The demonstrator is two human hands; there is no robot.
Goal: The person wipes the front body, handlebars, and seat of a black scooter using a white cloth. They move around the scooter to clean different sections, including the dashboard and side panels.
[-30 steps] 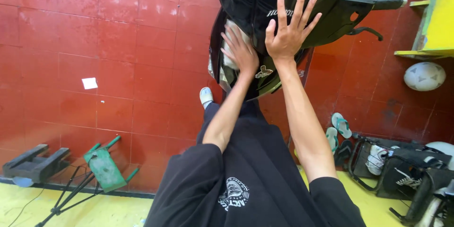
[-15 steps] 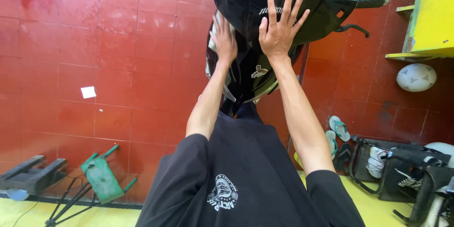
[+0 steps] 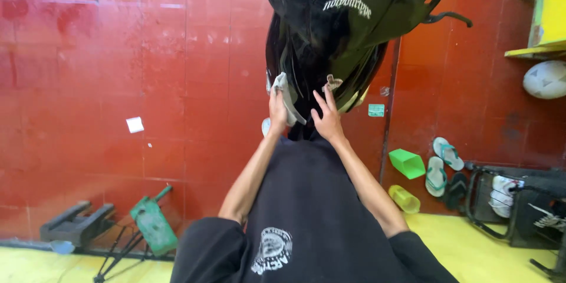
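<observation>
At frame centre, the left hand (image 3: 277, 112) grips a grey rag (image 3: 285, 95) against the black scooter (image 3: 330, 35). Just right of the rag, the right hand (image 3: 328, 119) lies open, fingers spread on the panel.

Grey rag (image 3: 285, 95), crumpled and a bit grubby, bunched under the left fingers (image 3: 276, 99) and pressed on the scooter (image 3: 330, 29). Scooter's glossy black front panel sits just past both sets of fingertips, the right ones (image 3: 323, 97) flat against it.

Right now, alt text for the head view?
Left hand presses a grey cloth against a black scooter body; the right hand rests flat beside it. Red tiled floor behind, with sandals and a green stand at the edges.
</observation>
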